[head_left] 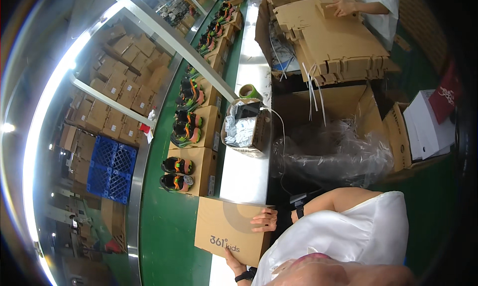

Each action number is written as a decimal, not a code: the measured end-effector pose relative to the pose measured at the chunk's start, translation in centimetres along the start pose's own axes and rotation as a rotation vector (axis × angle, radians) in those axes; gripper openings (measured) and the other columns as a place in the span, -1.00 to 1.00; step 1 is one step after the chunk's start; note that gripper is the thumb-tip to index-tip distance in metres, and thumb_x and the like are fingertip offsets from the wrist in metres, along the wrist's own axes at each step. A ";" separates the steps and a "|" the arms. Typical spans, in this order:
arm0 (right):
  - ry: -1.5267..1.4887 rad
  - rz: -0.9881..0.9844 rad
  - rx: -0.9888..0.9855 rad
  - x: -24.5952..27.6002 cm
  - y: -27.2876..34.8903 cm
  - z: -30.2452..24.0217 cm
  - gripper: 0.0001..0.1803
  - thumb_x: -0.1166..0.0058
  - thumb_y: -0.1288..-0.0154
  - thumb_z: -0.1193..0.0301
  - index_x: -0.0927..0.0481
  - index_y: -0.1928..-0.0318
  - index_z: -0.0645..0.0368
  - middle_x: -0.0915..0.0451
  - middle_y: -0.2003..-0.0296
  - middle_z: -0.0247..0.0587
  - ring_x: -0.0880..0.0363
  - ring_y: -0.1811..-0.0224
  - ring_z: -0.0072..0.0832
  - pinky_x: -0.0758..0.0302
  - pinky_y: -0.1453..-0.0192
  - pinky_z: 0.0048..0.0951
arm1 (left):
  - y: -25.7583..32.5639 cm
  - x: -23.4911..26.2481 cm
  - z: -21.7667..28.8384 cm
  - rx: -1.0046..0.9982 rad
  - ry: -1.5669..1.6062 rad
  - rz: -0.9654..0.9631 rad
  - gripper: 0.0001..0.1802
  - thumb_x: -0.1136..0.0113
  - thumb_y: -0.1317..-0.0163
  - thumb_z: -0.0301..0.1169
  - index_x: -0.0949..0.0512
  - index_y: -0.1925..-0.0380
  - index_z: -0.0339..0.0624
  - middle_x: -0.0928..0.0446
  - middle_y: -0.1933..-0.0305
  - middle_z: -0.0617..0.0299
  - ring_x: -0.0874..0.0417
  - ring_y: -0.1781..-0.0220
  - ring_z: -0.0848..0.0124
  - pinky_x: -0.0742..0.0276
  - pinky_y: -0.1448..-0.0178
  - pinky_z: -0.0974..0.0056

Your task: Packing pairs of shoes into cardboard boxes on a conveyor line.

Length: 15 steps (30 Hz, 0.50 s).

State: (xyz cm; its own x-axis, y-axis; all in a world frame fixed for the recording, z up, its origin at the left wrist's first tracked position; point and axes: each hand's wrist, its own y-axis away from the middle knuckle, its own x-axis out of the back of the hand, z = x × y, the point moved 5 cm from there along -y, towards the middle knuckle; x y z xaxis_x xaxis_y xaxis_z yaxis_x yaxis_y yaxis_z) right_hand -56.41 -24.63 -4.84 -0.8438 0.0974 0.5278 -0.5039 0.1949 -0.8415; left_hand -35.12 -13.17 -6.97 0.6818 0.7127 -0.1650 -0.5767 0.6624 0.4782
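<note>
A brown cardboard shoebox (234,230) with dark print is between my two hands at the lower middle, above the bench edge and the green belt. My right hand (264,219) curls its fingers over the box's right end. Lower down, my left hand (232,262) grips the near side, its other fingers partly hidden by the box. The box looks closed; what is in it cannot be seen. Just beyond it, a pair of dark shoes (177,174) with orange and green trim sits on another brown shoebox (203,171).
More shoe-topped boxes line the green belt (162,226). On the white bench (234,181) stand a carton of small white packets (244,131) and green tape (249,91). Right are an open carton (366,104) with clear plastic (343,154), flattened cardboard (338,42) and another person's hand (343,8).
</note>
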 end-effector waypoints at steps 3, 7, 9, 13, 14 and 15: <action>0.003 -0.001 -0.005 0.1 -0.1 0.2 -0.58 0.24 -0.03 0.44 -0.37 0.04 -0.20 -0.35 0.01 -0.29 -0.34 0.01 -0.46 -0.19 -0.01 -0.34 | -0.2 0.1 -0.2 -0.039 -0.053 0.038 -0.43 0.10 -0.16 -0.10 -0.19 -0.02 -0.31 -0.36 0.09 0.06 -0.46 0.14 0.27 -0.46 0.13 0.27; 0.001 -0.005 -0.003 0.5 -0.2 0.6 -0.58 0.24 -0.03 0.44 -0.37 0.04 -0.20 -0.35 0.01 -0.29 -0.34 0.02 -0.46 -0.19 -0.01 -0.35 | -1.3 1.3 -1.2 -0.054 -0.025 -0.013 -0.43 0.09 -0.15 -0.09 -0.20 -0.01 -0.31 -0.36 0.09 0.06 -0.46 0.16 0.28 -0.46 0.14 0.28; -0.023 -0.006 0.018 0.4 -0.7 0.8 -0.58 0.23 -0.03 0.44 -0.37 0.05 -0.20 -0.36 0.01 -0.29 -0.34 0.02 -0.46 -0.19 -0.01 -0.35 | -1.6 2.3 -1.2 -0.070 0.005 0.005 -0.44 0.09 -0.16 -0.10 -0.21 -0.01 -0.31 -0.36 0.09 0.07 -0.46 0.15 0.29 -0.45 0.15 0.28; -0.014 -0.018 0.016 1.0 -0.4 0.8 -0.59 0.23 -0.03 0.44 -0.37 0.05 -0.19 -0.36 0.01 -0.29 -0.35 0.02 -0.46 -0.19 0.00 -0.35 | -0.9 1.4 -0.9 -0.044 0.006 -0.029 -0.46 0.10 -0.17 -0.12 -0.21 -0.01 -0.31 -0.36 0.09 0.07 -0.45 0.14 0.30 -0.44 0.14 0.28; 0.003 -0.017 0.012 1.0 -0.5 1.1 -0.59 0.23 -0.03 0.44 -0.37 0.05 -0.19 -0.36 0.01 -0.29 -0.35 0.02 -0.46 -0.19 0.00 -0.36 | -1.1 1.2 -1.1 -0.058 0.038 -0.054 -0.47 0.11 -0.17 -0.13 -0.22 -0.01 -0.31 -0.36 0.08 0.07 -0.45 0.14 0.29 -0.44 0.13 0.28; 0.009 -0.011 0.013 0.9 -0.5 1.2 -0.59 0.23 -0.03 0.44 -0.37 0.05 -0.19 -0.36 0.01 -0.30 -0.35 0.02 -0.46 -0.19 0.00 -0.36 | -1.3 1.2 -1.2 -0.077 0.070 -0.071 -0.48 0.11 -0.17 -0.13 -0.22 -0.01 -0.31 -0.36 0.08 0.07 -0.45 0.14 0.29 -0.43 0.12 0.28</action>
State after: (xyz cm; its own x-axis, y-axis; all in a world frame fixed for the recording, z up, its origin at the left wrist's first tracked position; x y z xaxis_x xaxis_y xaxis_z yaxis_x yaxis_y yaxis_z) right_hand -57.19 -25.77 -4.08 -0.8362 0.1041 0.5384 -0.5159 0.1834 -0.8368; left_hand -34.11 -12.95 -8.86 0.6907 0.6760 -0.2570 -0.5627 0.7255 0.3962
